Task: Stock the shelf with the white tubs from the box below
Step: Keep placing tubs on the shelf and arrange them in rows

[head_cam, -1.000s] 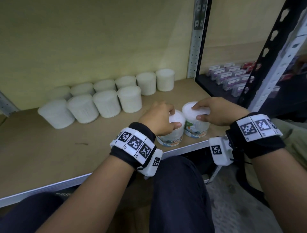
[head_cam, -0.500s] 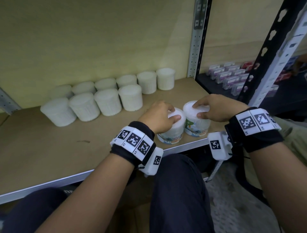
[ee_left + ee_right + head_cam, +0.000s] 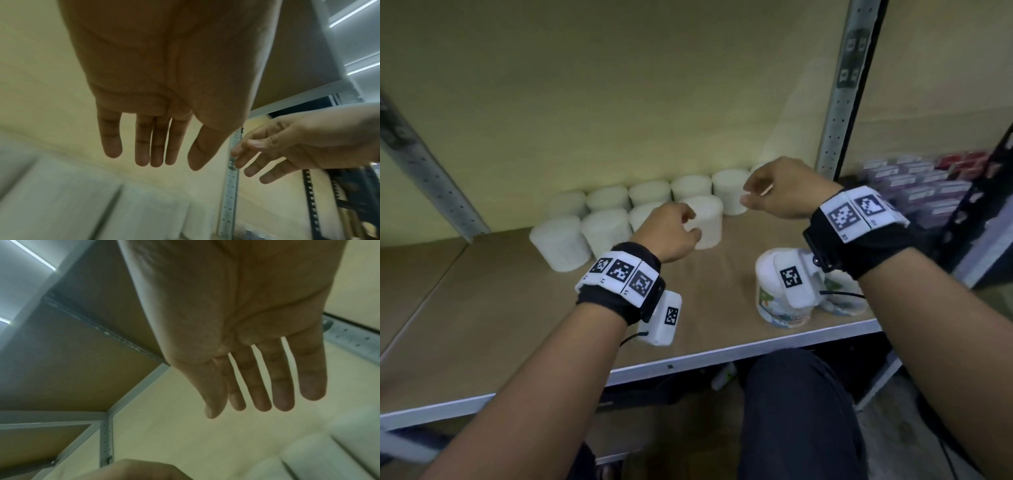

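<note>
Two white tubs with coloured labels stand side by side near the shelf's front right edge; one tub [image 3: 770, 291] shows clearly, the other [image 3: 842, 303] is mostly hidden behind my right wrist camera. Two rows of plain white tubs [image 3: 602, 229] line the back of the shelf, blurred in the wrist views [image 3: 82, 203] [image 3: 329, 451]. My left hand [image 3: 685, 226] hovers in front of the nearer row, empty. My right hand [image 3: 753, 195] is raised over the rows' right end, also empty. Both wrist views show straight fingers, left hand [image 3: 156, 154] and right hand [image 3: 257, 394], holding nothing.
The wooden shelf board [image 3: 482, 325] has a metal front rail. A perforated metal upright [image 3: 839, 102] stands at the right. Small red and purple boxes [image 3: 914, 185] fill the neighbouring shelf. My knee [image 3: 801, 411] is below the shelf edge.
Both hands let go of the two labelled tubs at the front edge and lifted up and back toward the rows of tubs. The tubs stay where they were set.
</note>
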Action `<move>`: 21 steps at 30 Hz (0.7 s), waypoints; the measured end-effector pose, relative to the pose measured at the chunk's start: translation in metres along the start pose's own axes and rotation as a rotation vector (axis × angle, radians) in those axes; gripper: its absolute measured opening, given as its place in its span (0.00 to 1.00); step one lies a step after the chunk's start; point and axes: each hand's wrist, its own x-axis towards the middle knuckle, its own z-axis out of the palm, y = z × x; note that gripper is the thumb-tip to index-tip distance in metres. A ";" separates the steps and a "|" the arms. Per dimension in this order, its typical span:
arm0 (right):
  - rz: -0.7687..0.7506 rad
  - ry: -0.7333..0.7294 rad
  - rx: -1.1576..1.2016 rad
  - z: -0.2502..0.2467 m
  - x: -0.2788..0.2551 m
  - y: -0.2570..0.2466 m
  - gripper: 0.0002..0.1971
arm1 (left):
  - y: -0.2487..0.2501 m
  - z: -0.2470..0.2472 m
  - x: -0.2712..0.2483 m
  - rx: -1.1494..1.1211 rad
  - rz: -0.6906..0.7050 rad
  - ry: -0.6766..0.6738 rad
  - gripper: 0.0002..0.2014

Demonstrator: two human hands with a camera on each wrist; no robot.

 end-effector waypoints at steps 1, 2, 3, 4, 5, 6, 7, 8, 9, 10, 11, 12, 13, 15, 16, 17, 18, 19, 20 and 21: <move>-0.012 -0.010 -0.013 0.005 0.010 -0.008 0.21 | -0.010 -0.005 0.003 -0.008 -0.028 0.010 0.22; -0.021 -0.026 -0.041 0.010 0.020 -0.016 0.23 | -0.019 -0.010 0.008 -0.012 -0.049 0.021 0.22; -0.024 -0.056 -0.082 0.015 0.031 -0.025 0.25 | -0.028 -0.015 0.013 -0.007 -0.063 0.030 0.22; -0.015 -0.101 -0.127 0.020 0.040 -0.033 0.27 | -0.036 -0.019 0.018 -0.001 -0.077 0.033 0.23; -0.006 -0.140 -0.163 0.026 0.050 -0.040 0.29 | -0.044 -0.022 0.023 0.004 -0.089 0.036 0.23; 0.004 -0.167 -0.189 0.032 0.059 -0.046 0.30 | -0.051 -0.025 0.029 0.012 -0.096 0.040 0.23; 0.012 -0.184 -0.206 0.037 0.069 -0.052 0.30 | -0.058 -0.027 0.036 0.021 -0.098 0.046 0.23; 0.024 -0.197 -0.208 0.042 0.078 -0.056 0.30 | -0.064 -0.028 0.042 0.028 -0.099 0.054 0.23; 0.032 -0.199 -0.203 0.048 0.088 -0.058 0.30 | -0.069 -0.028 0.048 0.031 -0.102 0.062 0.24; 0.039 -0.201 -0.200 0.052 0.096 -0.060 0.30 | -0.074 -0.027 0.054 0.028 -0.109 0.067 0.24; 0.046 -0.207 -0.203 0.057 0.103 -0.061 0.30 | -0.078 -0.026 0.060 0.022 -0.120 0.070 0.24; 0.049 -0.209 -0.211 0.061 0.109 -0.061 0.30 | -0.081 -0.025 0.065 0.020 -0.130 0.071 0.25; 0.051 -0.208 -0.219 0.065 0.114 -0.059 0.30 | -0.084 -0.023 0.071 0.023 -0.139 0.065 0.25; 0.076 -0.223 -0.204 0.072 0.122 -0.055 0.30 | -0.089 -0.017 0.079 0.040 -0.148 0.037 0.26; 0.090 -0.232 -0.209 0.076 0.124 -0.053 0.30 | -0.091 -0.014 0.083 0.054 -0.147 0.022 0.26; 0.098 -0.235 -0.219 0.079 0.127 -0.050 0.30 | -0.094 -0.010 0.085 0.075 -0.144 0.013 0.26; 0.092 -0.232 -0.237 0.082 0.129 -0.049 0.30 | -0.096 -0.007 0.087 0.098 -0.140 0.014 0.26; 0.084 -0.231 -0.258 0.086 0.132 -0.047 0.31 | -0.098 -0.004 0.088 0.113 -0.133 0.029 0.25; 0.078 -0.230 -0.276 0.089 0.135 -0.047 0.31 | -0.100 -0.002 0.089 0.119 -0.124 0.047 0.25; 0.071 -0.224 -0.282 0.092 0.136 -0.046 0.32 | -0.102 0.000 0.089 0.119 -0.113 0.062 0.24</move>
